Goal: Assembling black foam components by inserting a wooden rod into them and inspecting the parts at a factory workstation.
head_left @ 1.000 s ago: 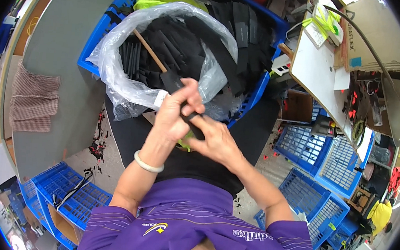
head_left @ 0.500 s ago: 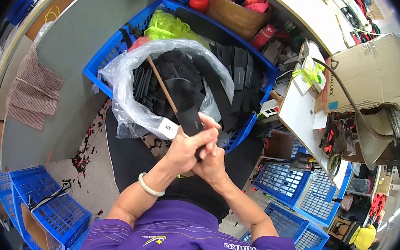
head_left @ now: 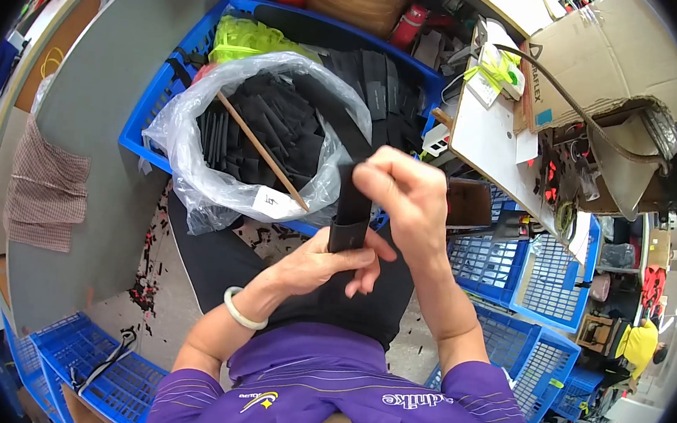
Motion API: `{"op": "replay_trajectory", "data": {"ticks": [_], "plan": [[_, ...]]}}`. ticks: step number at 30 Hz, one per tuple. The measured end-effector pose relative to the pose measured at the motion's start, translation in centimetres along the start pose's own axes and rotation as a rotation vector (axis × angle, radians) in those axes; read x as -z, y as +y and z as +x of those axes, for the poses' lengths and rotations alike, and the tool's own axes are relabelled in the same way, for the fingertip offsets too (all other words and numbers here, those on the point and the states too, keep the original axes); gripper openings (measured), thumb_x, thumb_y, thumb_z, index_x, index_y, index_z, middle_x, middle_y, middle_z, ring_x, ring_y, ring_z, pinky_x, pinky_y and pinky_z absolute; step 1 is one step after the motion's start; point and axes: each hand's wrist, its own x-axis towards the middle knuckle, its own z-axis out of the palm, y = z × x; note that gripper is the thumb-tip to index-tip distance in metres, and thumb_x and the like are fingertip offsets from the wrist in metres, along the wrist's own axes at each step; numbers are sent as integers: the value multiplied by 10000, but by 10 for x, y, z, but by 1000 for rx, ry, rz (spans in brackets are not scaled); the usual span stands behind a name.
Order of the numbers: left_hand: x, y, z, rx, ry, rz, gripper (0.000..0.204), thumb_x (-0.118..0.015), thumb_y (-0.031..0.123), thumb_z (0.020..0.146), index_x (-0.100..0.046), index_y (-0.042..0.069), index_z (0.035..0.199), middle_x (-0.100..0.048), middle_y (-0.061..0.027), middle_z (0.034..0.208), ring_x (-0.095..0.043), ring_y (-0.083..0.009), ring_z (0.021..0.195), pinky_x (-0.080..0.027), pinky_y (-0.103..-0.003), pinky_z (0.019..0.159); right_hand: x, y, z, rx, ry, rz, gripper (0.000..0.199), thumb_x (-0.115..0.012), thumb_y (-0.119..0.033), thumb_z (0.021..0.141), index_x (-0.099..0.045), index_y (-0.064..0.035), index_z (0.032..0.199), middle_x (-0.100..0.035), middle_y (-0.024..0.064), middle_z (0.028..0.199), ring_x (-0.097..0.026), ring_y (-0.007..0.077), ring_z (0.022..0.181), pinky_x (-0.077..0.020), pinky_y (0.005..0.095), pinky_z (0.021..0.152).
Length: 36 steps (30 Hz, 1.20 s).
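Note:
A black fabric band (head_left: 349, 220), folded like a flat sleeve, stands upright between my hands. My left hand (head_left: 314, 264) is wrapped round its lower end, thumb across the front. My right hand (head_left: 410, 202) pinches the upper end between thumb and bent fingers. Just beyond them, a clear plastic bag (head_left: 179, 145) is spread wide, with many black fabric pieces (head_left: 270, 117) inside. Across its mouth lies a thin wooden stick (head_left: 263, 152), its near end on the rim by a white label (head_left: 269, 202). Another long black strip (head_left: 335, 114) runs over the bag's right side.
Under the bag sits a blue crate (head_left: 138, 125) with yellow-green material (head_left: 249, 40) and more black pieces (head_left: 378, 86). A grey panel (head_left: 110, 151) stands left. To the right are a white board (head_left: 486, 132), a cardboard box (head_left: 609, 66) and blue crates (head_left: 483, 264).
My right hand has risen from beside my left to the band's upper end. The band now stands more upright, away from the stick. The whole view has shifted slightly.

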Motion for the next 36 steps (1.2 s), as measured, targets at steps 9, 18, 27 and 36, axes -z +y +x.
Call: {"op": "replay_trajectory", "data": {"ticks": [9,18,27,36], "plan": [[18,-36,9,64,-33,-519,351,-474,151,920,-487,-115,1149,-628,-246,867,-655,-292,681,-535,-444,784,-9,93,55,-277,190,411,169,-678,-200,812,-660,-41,759,-580,-37,648,-465,21,569,-346,189,549],[52,-43,29,112,155,-589,411,-416,218,961,-452,-115,1198,-602,-284,1031,-654,-349,847,-522,-454,835,-2,117,24,-416,-195,351,170,-736,-167,750,-682,-14,801,-612,-11,680,-516,38,595,-399,196,581],[53,-59,40,-18,512,-174,281,-562,238,916,-561,-27,1010,-659,-138,774,-655,-192,602,-531,-257,528,5,156,32,-438,69,355,143,-724,-123,754,-613,-34,738,-576,-6,649,-486,54,551,-366,209,516],[56,-25,64,-135,837,148,476,-529,295,930,-444,-32,1264,-569,-156,1128,-561,-190,995,-460,-343,858,42,208,103,-269,429,228,279,-674,-105,785,-637,-10,1045,-636,-6,830,-565,69,722,-453,233,652]]}}
